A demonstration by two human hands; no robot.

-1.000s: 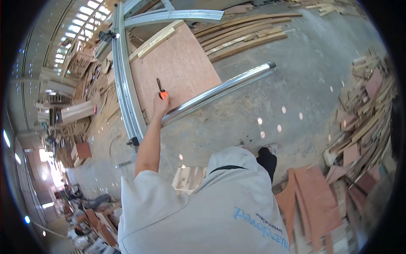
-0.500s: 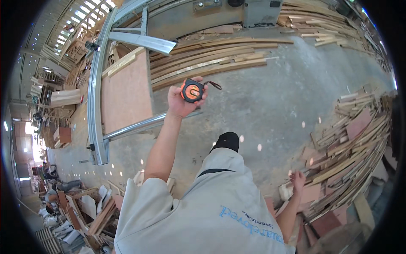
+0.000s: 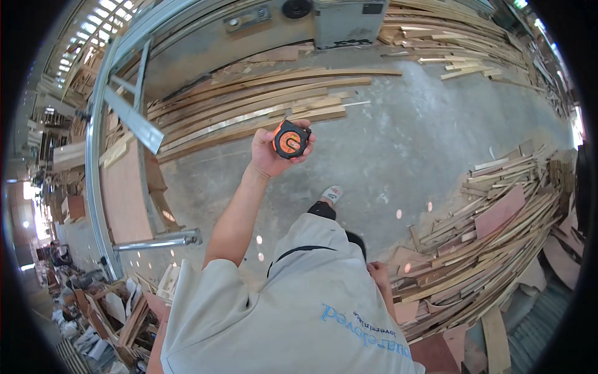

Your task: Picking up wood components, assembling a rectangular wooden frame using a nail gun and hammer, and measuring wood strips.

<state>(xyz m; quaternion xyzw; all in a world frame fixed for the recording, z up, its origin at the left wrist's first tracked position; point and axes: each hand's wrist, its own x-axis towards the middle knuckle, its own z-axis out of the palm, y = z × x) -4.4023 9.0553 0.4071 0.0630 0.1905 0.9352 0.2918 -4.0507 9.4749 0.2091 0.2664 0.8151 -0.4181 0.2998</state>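
The left hand (image 3: 272, 156) is gripping an orange and black tape measure (image 3: 290, 139), fingers curled closed around its case, arm stretched out in front of the body. Beyond the grip, long wooden planks (image 3: 261, 106) are lying on the concrete floor (image 3: 398, 149). The right hand (image 3: 378, 272) is hanging low beside the hip, near a pile of wood offcuts (image 3: 486, 230); whether it is open or closed cannot be told.
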